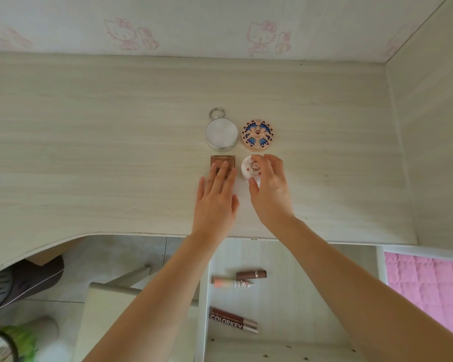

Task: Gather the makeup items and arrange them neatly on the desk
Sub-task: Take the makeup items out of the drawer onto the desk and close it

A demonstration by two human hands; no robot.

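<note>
My right hand (270,189) is curled over the small white round compact (252,168), thumb on its near edge and fingers wrapped round the far right side, so that one is firmly in my grasp as it sits on the pale wood-grain desk (115,152); just to the left of that grip, my left hand (216,197) lies flat with straight fingers pressing down on the brown square compact (222,163), nothing clenched there, only fingertips resting on the lid; the two cases sit side by side with a narrow gap between them; straight beyond my right fingers, close but apart, lies the round pink compact with the blue pattern (256,134); beyond my left fingertips sits the silver round compact (221,133), its metal ring (216,114) pointing away from me; together the four make a tidy two-by-two block; back toward my wrists and below the desk edge, an open drawer (285,283) holds more makeup; a brown lipstick (251,274) lies crosswise between my forearms, a pink and white tube (230,282) just nearer me and touching or almost touching it; nearer still, two Colorkey lip gloss tubes (233,320) lie side by side; out to the right of my right arm, a pink quilted fabric (429,288); off to the left of my left arm, a pale chair (110,304).
</note>
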